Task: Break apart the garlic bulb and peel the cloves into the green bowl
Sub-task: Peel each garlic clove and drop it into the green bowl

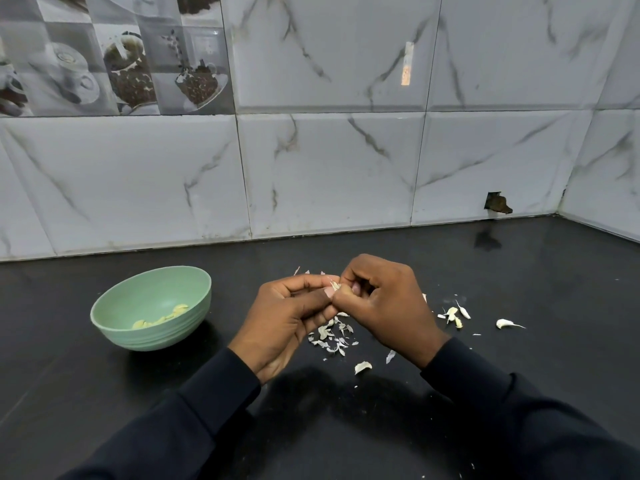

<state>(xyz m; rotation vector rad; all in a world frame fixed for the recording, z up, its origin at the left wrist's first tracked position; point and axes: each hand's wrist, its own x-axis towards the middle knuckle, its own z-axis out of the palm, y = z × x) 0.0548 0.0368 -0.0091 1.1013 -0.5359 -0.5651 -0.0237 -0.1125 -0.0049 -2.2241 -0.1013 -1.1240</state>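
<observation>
Above the black counter, my left hand [287, 313] and my right hand [384, 303] meet fingertip to fingertip and pinch one small garlic clove [335, 285]; only a pale sliver of it with papery skin shows between the fingers. The green bowl [114, 327] stands to the left of my hands, with several peeled yellowish cloves [162, 316] lying in its bottom. Unpeeled cloves lie on the counter to the right: a small cluster [454, 315] and a single one [505, 323]. Another piece of garlic [362, 367] lies below my hands.
A heap of papery garlic skins [332, 336] lies on the counter [519, 358] under my hands, with stray flakes around it. The marble-tiled wall [329, 174] closes the back and turns a corner at the right. A dark hole [497, 203] breaks one tile near that corner.
</observation>
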